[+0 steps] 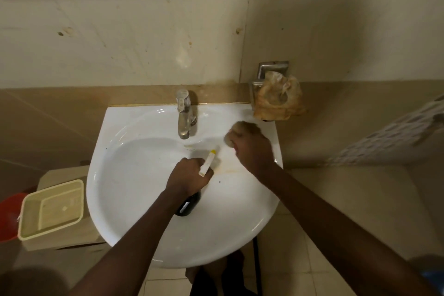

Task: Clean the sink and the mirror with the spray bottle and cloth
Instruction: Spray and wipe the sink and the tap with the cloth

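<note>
Fingers of the left hand (189,176) were curled round a dark spray bottle with a white, yellow-tipped nozzle (208,163), held over the basin of the white ceramic sink (134,199). Farther back, the right hand (253,151) was clenched on a pale, blurred cloth (234,131) pressed to the sink's right rim, just right of the steel tap (183,115). Beyond, a crumpled tan rag (278,98) filled a metal wall holder (272,68)

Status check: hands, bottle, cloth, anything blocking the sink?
Left hand grips spray bottle, nozzle toward right of basin. Right hand grips cloth on sink rim. Tap clear of both.
</note>
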